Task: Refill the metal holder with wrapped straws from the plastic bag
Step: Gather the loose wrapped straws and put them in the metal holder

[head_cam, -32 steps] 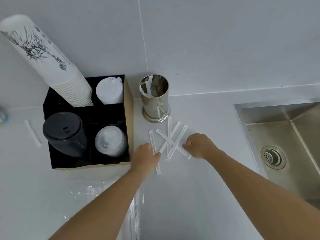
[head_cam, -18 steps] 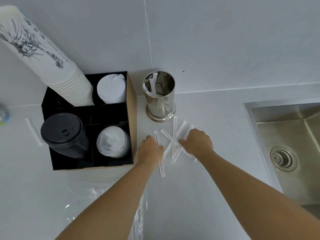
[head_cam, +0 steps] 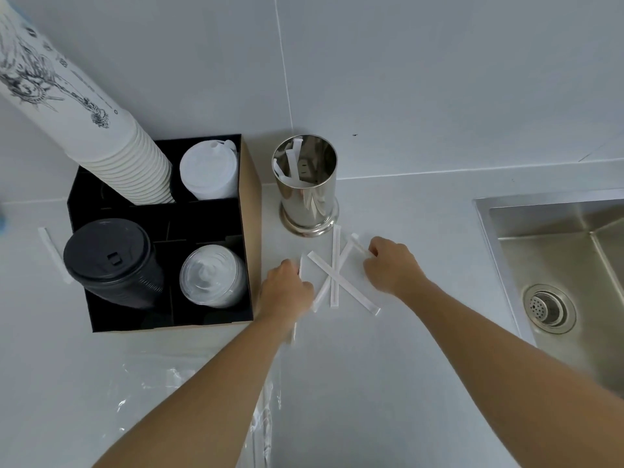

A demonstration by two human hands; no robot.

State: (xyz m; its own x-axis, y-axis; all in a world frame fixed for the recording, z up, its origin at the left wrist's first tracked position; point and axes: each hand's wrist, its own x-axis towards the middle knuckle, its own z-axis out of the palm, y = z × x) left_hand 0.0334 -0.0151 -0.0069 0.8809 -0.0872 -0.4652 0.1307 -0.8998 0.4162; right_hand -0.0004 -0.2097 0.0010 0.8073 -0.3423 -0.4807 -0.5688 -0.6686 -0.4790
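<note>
A shiny metal holder (head_cam: 305,194) stands by the wall with a few wrapped straws inside. Several white wrapped straws (head_cam: 334,271) lie crossed on the counter just in front of it. My left hand (head_cam: 287,292) rests knuckles-up on the leftmost straw, fingers curled over it. My right hand (head_cam: 391,265) pinches the far end of a straw on the right side of the pile. The clear plastic bag (head_cam: 263,420) lies flat on the counter under my left forearm.
A black organiser box (head_cam: 250,231) left of the holder carries a stack of paper cups (head_cam: 67,109) and stacks of lids. One loose wrapped straw (head_cam: 54,255) lies left of the box. A steel sink (head_cam: 553,265) opens at the right.
My right hand has shifted right and back to the far end of a straw, uncovering the crossed pile. My left hand has stayed on the leftmost straw.
</note>
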